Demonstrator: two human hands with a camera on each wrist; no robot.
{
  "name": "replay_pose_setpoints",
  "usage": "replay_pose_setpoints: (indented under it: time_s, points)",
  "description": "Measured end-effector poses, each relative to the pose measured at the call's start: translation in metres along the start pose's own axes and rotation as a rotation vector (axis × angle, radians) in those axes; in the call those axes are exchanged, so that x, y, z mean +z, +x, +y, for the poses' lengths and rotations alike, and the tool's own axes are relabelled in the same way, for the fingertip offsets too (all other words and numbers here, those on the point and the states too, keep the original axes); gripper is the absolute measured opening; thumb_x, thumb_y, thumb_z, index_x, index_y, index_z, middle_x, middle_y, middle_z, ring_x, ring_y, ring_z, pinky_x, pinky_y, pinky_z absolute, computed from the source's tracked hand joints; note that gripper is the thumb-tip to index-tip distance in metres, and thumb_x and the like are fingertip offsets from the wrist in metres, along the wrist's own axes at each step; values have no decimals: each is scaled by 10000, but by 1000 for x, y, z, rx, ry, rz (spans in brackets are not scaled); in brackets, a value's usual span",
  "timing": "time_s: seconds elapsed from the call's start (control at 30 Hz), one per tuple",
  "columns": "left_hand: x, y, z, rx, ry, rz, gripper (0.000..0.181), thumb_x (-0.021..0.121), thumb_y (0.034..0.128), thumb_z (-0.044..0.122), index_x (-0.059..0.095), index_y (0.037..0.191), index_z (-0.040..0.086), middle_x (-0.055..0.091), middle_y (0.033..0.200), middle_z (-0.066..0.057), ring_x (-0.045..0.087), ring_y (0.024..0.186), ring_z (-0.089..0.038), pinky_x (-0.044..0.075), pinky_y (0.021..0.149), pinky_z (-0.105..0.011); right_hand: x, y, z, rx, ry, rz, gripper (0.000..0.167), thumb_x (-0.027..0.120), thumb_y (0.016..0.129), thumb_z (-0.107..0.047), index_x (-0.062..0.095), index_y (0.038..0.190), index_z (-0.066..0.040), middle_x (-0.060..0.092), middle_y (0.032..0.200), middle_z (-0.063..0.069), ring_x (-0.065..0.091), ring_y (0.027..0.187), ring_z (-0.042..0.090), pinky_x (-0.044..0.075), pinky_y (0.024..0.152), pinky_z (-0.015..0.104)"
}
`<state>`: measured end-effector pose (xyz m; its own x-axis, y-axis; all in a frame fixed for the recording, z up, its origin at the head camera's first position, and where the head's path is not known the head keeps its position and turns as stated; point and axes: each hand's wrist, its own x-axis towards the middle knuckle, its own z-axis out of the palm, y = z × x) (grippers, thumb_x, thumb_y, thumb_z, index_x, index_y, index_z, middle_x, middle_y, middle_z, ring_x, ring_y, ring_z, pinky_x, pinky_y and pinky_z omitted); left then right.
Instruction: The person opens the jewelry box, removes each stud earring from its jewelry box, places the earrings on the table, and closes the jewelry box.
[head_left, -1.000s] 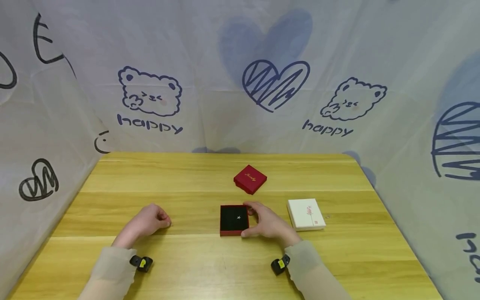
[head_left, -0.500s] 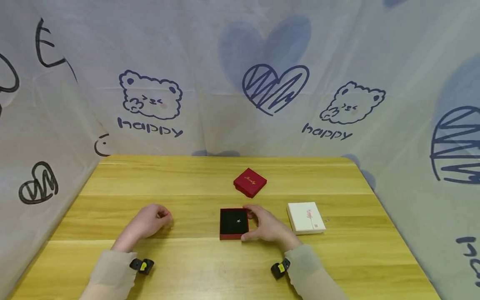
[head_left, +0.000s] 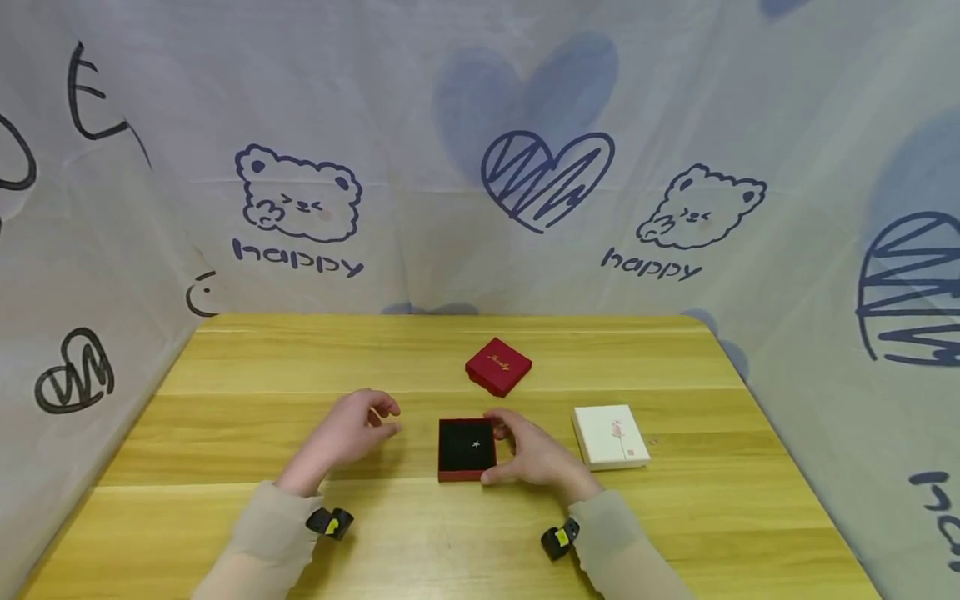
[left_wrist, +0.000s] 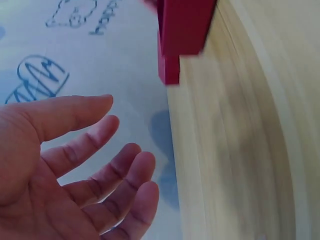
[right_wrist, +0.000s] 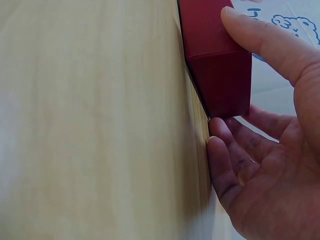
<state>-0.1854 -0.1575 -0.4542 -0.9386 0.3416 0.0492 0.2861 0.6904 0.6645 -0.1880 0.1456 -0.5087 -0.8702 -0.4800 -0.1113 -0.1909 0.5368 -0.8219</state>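
Note:
A small red jewellery box base point(head_left: 467, 476) with a black insert lies on the table, and a tiny silvery star-shaped piece point(head_left: 476, 444) sits on the insert. My right hand point(head_left: 536, 454) holds the base at its right side, the thumb point(right_wrist: 270, 42) on the near wall and the fingers round the far right corner. My left hand point(head_left: 356, 429) hovers to the left of the base, apart from it. Its fingers point(left_wrist: 122, 177) are loosely bent, and nothing shows between them and the thumb. Behind the base lies the red lid point(head_left: 498, 365), turned at an angle, with gold lettering.
To the right of my right hand is a white box point(head_left: 611, 436) with a pink flower print. A tiny clear speck lies beside it. The wooden table point(head_left: 300, 354) ends at a white cloth backdrop point(head_left: 420, 225) with blue drawings.
My left hand has moved right towards the box base, and its curled fingers have loosened apart. The right hand keeps its hold on the base. The head view has tilted slightly up.

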Motion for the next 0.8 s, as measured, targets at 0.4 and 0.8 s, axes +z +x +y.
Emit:
replay_pose_setpoints:
  time_s: [0.4,0.8]
  points:
    - [43,21,25,64,-21,-15,132,749,862,99,706,987,97,601,1073,-89,570,976,-293,484,851,-465,1,0,-1,11,17,-3,875,884,726,-270,424,1454,-114,531,1290,67,484,1162,266,371,1029,476]
    - [73,36,31,205,62,-47,190,787,825,101,747,1007,67,595,1045,-118,564,951,-282,486,844,-443,-1,0,-1,4,5,-10,865,876,742,-278,419,1454,-98,537,1273,69,495,1145,250,385,1014,459]
